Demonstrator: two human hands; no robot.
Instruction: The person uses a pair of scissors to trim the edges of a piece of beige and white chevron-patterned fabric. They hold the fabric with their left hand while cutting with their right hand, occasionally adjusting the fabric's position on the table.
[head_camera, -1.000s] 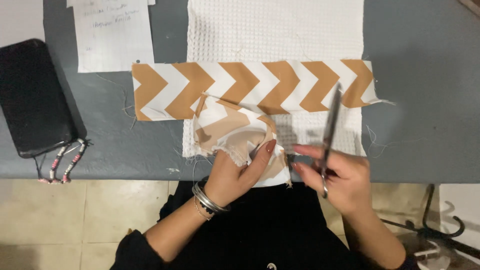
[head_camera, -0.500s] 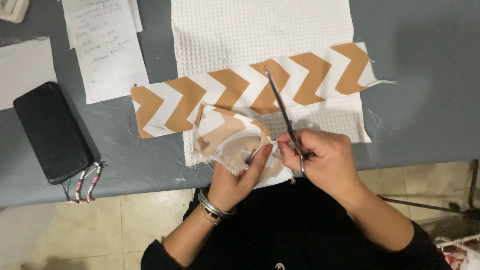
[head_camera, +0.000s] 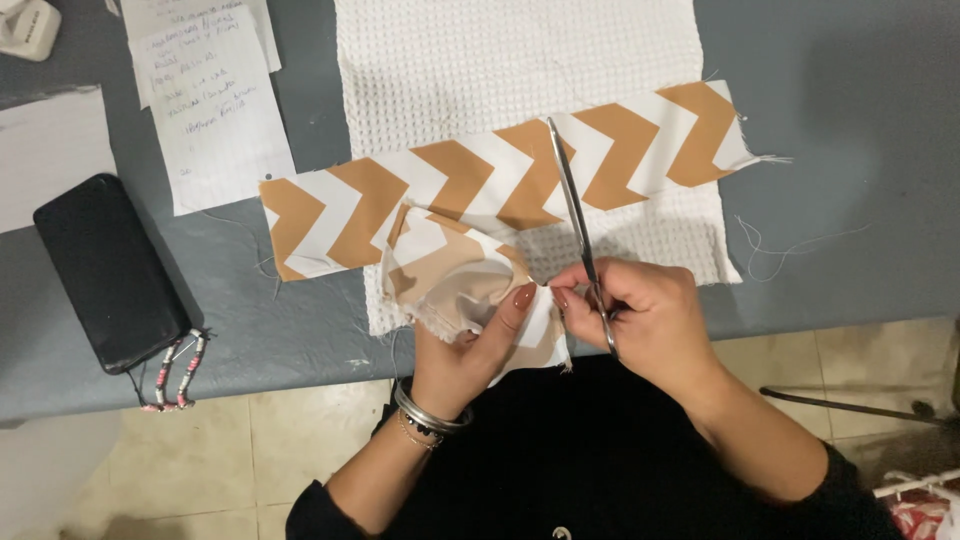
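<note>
A grey desk (head_camera: 850, 230) runs across the view above a pale tiled floor (head_camera: 250, 450). On it lies a white waffle-weave cloth (head_camera: 520, 70) with a strip of tan and white zigzag fabric (head_camera: 480, 190) laid across it. The left hand (head_camera: 470, 350) has its grip closed on a crumpled piece of the same zigzag fabric (head_camera: 450, 275), thumb pressed on its near edge, at the desk's front edge. Just right of it, almost touching, the right hand (head_camera: 640, 315) has its grip closed around a pair of scissors (head_camera: 575, 215), whose blades lie together and point up and away over the strip. Well to the left of the left hand sit a black phone (head_camera: 110, 270), a beaded strap (head_camera: 175, 370) and sheets of paper (head_camera: 215, 110).
</note>
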